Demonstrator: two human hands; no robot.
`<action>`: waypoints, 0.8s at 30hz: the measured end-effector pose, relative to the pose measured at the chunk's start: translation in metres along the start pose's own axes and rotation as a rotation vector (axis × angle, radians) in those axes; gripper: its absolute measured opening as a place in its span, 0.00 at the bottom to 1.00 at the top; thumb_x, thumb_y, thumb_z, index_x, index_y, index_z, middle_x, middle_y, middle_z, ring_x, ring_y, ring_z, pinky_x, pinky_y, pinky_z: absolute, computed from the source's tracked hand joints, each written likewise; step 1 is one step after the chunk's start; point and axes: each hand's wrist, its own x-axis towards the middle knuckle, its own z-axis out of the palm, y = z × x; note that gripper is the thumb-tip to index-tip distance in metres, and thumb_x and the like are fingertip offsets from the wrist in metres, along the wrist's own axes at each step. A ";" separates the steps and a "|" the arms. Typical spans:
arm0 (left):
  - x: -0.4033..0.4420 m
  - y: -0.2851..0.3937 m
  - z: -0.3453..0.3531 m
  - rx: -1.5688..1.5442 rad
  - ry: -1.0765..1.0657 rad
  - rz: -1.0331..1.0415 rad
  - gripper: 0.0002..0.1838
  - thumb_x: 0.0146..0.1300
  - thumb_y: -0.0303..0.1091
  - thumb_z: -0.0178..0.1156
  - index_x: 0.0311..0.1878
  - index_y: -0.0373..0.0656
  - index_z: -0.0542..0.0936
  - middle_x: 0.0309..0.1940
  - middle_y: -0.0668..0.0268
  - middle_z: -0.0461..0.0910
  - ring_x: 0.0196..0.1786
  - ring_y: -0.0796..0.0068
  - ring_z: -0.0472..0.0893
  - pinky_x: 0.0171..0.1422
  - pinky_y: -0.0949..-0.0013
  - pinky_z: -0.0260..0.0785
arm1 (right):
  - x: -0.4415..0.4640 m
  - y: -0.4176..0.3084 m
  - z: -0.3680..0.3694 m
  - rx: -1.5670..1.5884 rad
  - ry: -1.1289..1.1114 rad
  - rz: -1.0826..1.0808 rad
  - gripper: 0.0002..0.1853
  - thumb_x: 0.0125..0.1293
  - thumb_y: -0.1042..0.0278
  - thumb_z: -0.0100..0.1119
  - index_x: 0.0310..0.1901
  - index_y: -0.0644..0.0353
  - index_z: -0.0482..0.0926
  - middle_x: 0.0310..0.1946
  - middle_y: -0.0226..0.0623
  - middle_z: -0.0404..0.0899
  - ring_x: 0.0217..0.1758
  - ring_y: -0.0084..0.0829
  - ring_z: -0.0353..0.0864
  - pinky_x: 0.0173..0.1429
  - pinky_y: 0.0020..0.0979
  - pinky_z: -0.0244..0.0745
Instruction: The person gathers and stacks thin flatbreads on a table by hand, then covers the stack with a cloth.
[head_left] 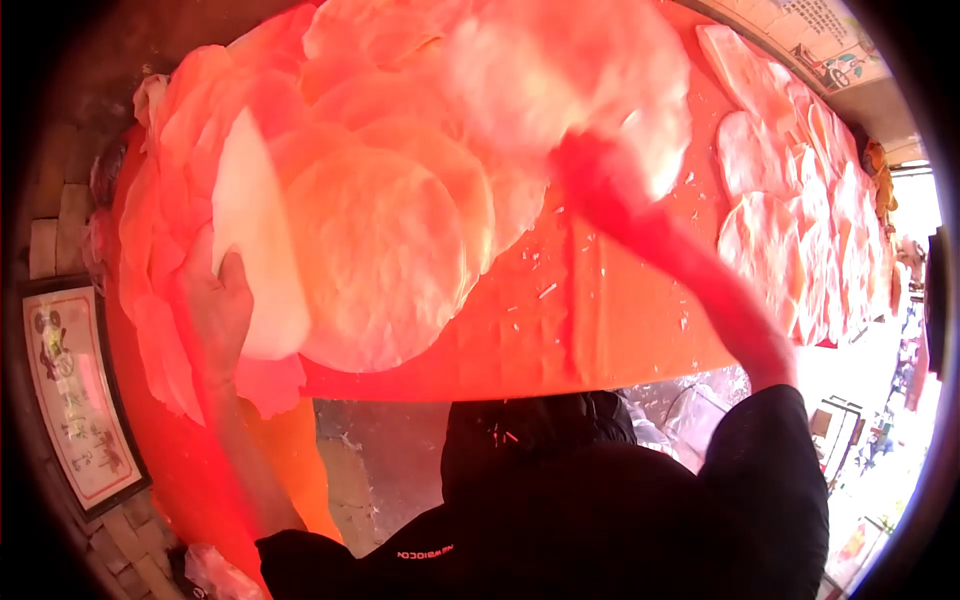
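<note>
Thin, pale round sheets that look like flatbreads lie overlapped on an orange-red covered table (640,330). At the left of the pile, my left hand (220,300) grips the edge of a folded or upturned flatbread (258,250), its thumb on the near side and its other fingers mostly hidden. Over the table's far middle, my right hand (600,180) is closed at the near edge of another round flatbread (570,75); both are smeared by motion. Between my hands, the top flatbread of the pile (375,255) lies flat.
More flatbreads (765,220) overlap along the table's right side. Small pale scraps (547,291) are scattered over the cloth. A framed picture (85,390) stands at the left, and a printed panel (825,45) is at the far right. Clear plastic (690,420) lies beyond the near edge.
</note>
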 end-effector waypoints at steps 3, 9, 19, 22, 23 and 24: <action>0.007 0.041 0.000 -0.262 -0.061 -0.020 0.17 0.64 0.21 0.55 0.57 0.30 0.75 0.47 0.63 0.81 0.49 0.77 0.78 0.56 0.74 0.68 | -0.064 -0.051 0.027 0.404 -0.323 0.171 0.16 0.54 0.63 0.64 0.45 0.60 0.81 0.30 0.43 0.76 0.34 0.46 0.78 0.38 0.43 0.72; 0.046 0.116 -0.018 -0.851 -0.061 0.063 0.19 0.63 0.23 0.59 0.58 0.33 0.77 0.53 0.60 0.81 0.54 0.76 0.79 0.61 0.72 0.68 | -0.058 -0.067 -0.010 0.800 -0.424 0.721 0.16 0.56 0.63 0.68 0.45 0.60 0.84 0.44 0.46 0.82 0.45 0.41 0.83 0.47 0.36 0.77; -0.104 -0.024 0.240 -0.821 0.080 -0.540 0.16 0.63 0.35 0.65 0.51 0.39 0.78 0.31 0.67 0.78 0.32 0.74 0.75 0.39 0.69 0.73 | -0.155 -0.018 -0.006 1.095 0.281 1.425 0.11 0.71 0.63 0.56 0.42 0.64 0.80 0.23 0.24 0.74 0.26 0.16 0.71 0.31 0.20 0.64; -0.124 -0.014 0.180 -0.600 -0.015 -0.577 0.21 0.62 0.34 0.67 0.55 0.37 0.76 0.42 0.63 0.80 0.41 0.75 0.77 0.47 0.70 0.73 | -0.122 -0.032 -0.028 0.936 0.218 1.261 0.09 0.71 0.64 0.58 0.39 0.61 0.79 0.22 0.24 0.72 0.26 0.17 0.70 0.31 0.20 0.65; -0.131 -0.035 0.168 -0.479 0.035 -0.513 0.23 0.60 0.34 0.68 0.57 0.36 0.75 0.46 0.59 0.79 0.47 0.71 0.77 0.51 0.67 0.72 | -0.097 -0.047 -0.027 0.961 0.151 1.192 0.08 0.71 0.66 0.57 0.40 0.62 0.79 0.24 0.25 0.72 0.28 0.18 0.70 0.33 0.21 0.66; -0.135 -0.062 0.152 -0.362 0.079 -0.444 0.26 0.58 0.34 0.68 0.58 0.35 0.74 0.51 0.56 0.77 0.53 0.67 0.77 0.54 0.63 0.72 | -0.069 -0.064 -0.022 0.979 0.090 1.127 0.06 0.70 0.68 0.57 0.40 0.62 0.78 0.26 0.27 0.72 0.30 0.18 0.71 0.35 0.21 0.68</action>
